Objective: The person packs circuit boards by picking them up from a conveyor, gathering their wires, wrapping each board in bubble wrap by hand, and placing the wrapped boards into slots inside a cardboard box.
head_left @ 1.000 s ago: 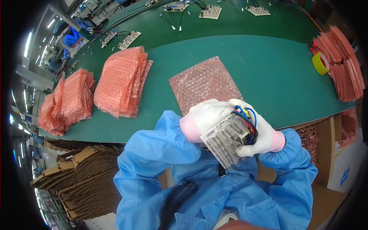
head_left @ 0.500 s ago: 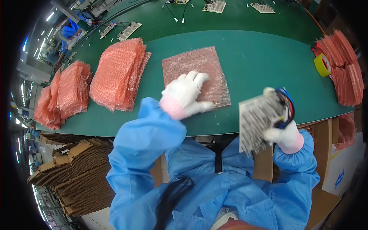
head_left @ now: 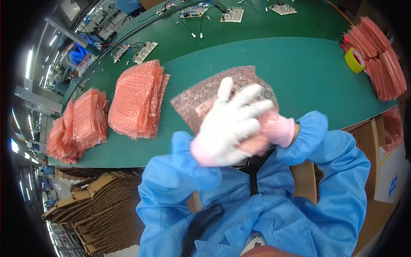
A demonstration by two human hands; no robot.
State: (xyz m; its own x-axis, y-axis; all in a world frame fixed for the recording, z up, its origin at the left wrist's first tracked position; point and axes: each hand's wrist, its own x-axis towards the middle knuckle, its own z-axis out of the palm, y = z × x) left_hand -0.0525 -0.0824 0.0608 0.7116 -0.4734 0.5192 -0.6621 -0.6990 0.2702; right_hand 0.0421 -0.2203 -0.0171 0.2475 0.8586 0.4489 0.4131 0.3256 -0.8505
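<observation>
My left hand [head_left: 231, 124], in a white glove with a pink cuff, is in front of a pinkish bubble-wrap bag [head_left: 190, 100]. Its fingers are stretched out and spread apart over the wrap. Behind it, my right hand [head_left: 281, 129] comes in from the right with bubble wrap over its front part. Only its pink cuff shows well; the fingers are hidden by the wrap and my left hand. The circuit board cannot be seen in either hand now. Some blur lies over both hands.
Stacks of pink bubble-wrap bags [head_left: 135, 100] stand at the left, with another stack [head_left: 379, 60] and yellow tape [head_left: 355, 60] at the right. Circuit boards with cables [head_left: 231, 15] lie along the far side. Folded cardboard [head_left: 107, 205] is piled below the table's left edge.
My right hand has moved left with the circuit board to the bubble-wrap bag, and the board has gone out of sight. The bag has been lifted and bent. My left hand has moved nearer.
</observation>
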